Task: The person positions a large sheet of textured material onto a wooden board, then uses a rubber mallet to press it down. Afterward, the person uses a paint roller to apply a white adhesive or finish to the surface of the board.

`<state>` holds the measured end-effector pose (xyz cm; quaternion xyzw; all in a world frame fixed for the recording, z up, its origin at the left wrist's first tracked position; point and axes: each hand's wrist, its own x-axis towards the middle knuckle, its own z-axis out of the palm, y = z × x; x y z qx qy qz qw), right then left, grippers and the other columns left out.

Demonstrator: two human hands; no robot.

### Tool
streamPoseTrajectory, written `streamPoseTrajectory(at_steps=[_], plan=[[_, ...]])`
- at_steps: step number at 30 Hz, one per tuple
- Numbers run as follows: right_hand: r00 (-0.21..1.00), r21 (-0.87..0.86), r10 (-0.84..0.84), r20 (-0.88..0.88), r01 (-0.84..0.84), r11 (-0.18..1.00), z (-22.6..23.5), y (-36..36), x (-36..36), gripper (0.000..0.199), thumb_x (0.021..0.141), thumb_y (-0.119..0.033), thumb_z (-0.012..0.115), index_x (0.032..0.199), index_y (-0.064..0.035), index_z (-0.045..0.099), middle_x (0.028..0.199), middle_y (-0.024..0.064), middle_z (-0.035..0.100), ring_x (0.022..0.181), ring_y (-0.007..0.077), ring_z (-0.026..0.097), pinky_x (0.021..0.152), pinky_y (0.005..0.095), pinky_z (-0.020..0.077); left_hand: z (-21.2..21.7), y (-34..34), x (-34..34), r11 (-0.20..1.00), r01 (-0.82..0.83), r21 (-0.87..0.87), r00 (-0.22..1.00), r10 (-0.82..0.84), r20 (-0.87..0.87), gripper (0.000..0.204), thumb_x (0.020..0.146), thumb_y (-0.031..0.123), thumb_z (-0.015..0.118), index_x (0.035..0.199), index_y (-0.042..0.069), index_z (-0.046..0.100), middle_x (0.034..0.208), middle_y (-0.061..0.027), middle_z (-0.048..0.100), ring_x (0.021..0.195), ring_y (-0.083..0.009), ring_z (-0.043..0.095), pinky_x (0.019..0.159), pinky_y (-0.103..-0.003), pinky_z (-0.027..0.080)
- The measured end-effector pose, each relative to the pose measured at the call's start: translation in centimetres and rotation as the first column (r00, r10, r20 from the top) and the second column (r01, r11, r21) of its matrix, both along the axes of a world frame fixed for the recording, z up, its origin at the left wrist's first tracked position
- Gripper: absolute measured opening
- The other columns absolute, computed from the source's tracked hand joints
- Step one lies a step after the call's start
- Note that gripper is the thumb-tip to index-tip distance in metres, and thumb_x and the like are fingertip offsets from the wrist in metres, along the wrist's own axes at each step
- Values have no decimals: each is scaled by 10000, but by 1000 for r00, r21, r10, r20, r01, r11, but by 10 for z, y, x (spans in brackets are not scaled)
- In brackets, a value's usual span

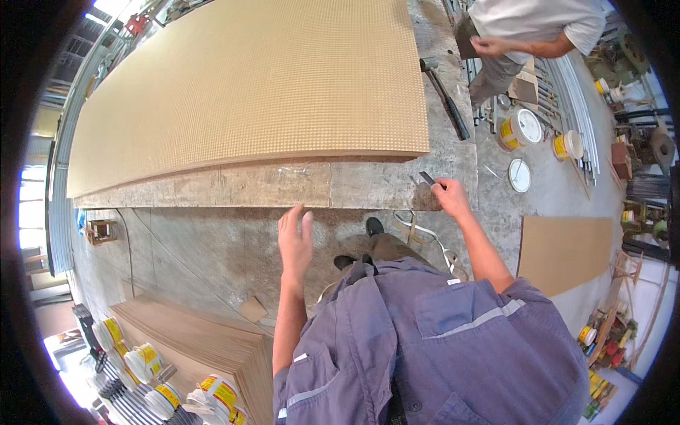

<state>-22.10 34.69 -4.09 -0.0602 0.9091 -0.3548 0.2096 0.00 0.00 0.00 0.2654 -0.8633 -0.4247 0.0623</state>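
My right hand (pixel 450 195) is closed on a small dark flat tool (pixel 426 178), held over the front right part of the worn workbench (pixel 354 184). The tool's exact kind cannot be made out. At the bench's front edge my left hand (pixel 295 237) hangs with its fingers stretched and nothing in it. A large tan panel (pixel 248 92) with a fine grid of raised dots covers most of the bench top. Its near right corner lies just beyond my right hand. To the right of the panel rests a black-handled mallet (pixel 448 103).
Another person (pixel 528 35) stands past the bench's right end. White buckets (pixel 520 129) and long metal tubes (pixel 577 106) lie on the floor there. A brown board (pixel 565 251) is at right, stacked sheets (pixel 188 329) at lower left. A pale strap (pixel 435 237) lies near my feet.
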Motion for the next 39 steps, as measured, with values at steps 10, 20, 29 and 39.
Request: streamPoseTrajectory(at_steps=[10, 20, 29, 39], plan=[[958, -150, -178, -226, 146, 978, 1, 34, -32, 271, 839, -199, 600, 947, 35, 682, 927, 195, 653, 850, 330, 644, 761, 369, 492, 24, 32, -199, 765, 110, -635, 966, -232, -111, 560, 929, 307, 595, 1379, 15, 434, 1461, -257, 351, 1376, -468, 262, 1110, -545, 261], [891, -316, -347, 294, 433, 844, -8, 82, 22, 238, 899, -146, 586, 1008, 43, 680, 764, 52, 678, 649, 99, 604, 592, 257, 496, -9, 102, -266, 591, 312, -744, 931, -346, 116, 683, 992, 499, 362, 1483, 30, 286, 1545, -242, 206, 1450, -422, 104, 1174, -525, 62], [900, -305, 93, 427, 46, 951, -1, 4, 48, 255, 903, -154, 580, 1019, 55, 668, 745, 62, 683, 623, 104, 601, 591, 264, 483, 5, 135, -219, 668, 470, -577, 829, -559, 29, 731, 939, 518, 462, 1455, 15, 342, 1549, -203, 231, 1457, -368, 137, 1179, -509, 90], [831, -296, 377, 409, -269, 916, -6, -121, 99, 265, 898, -165, 569, 1004, 56, 668, 750, 70, 689, 655, 120, 623, 615, 277, 496, -9, -104, -126, 764, 38, -644, 984, -141, -110, 608, 972, 393, 459, 1452, 37, 350, 1533, -132, 291, 1447, -315, 195, 1177, -490, 149]])
